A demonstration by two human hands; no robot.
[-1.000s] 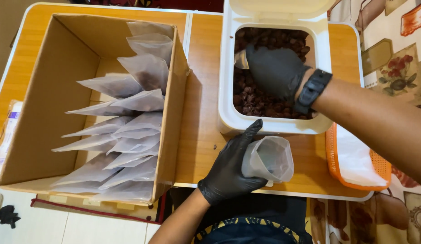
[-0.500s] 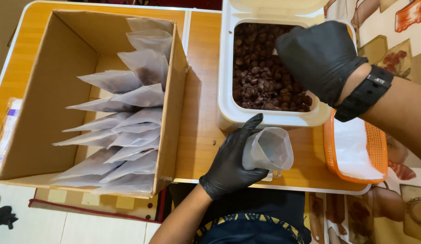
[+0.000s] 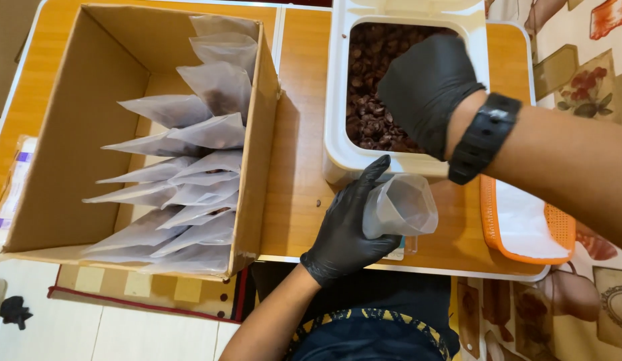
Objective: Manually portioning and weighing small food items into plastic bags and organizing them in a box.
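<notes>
My left hand (image 3: 344, 227), in a black glove, grips a small clear plastic bag (image 3: 401, 204) and holds its mouth open near the table's front edge. My right hand (image 3: 424, 87), also gloved and with a black watch (image 3: 483, 137) on the wrist, hangs with curled fingers over the near right part of a white bin (image 3: 338, 100), just above and behind the bag. The bin holds dark brown dried pieces (image 3: 368, 100). What the right hand grips is hidden under the glove; an earlier frame shows a pale scoop in it.
A large cardboard box (image 3: 77, 120) on the left of the wooden table (image 3: 294, 167) holds several filled clear bags (image 3: 191, 174) standing in a row. An orange basket (image 3: 491, 227) with white sheets lies at the right, under my forearm. A few brown bits lie on the table.
My right hand came up out of the bin, swung to the right, then moved back left and down towards the open bag. My left hand kept the bag almost still.
</notes>
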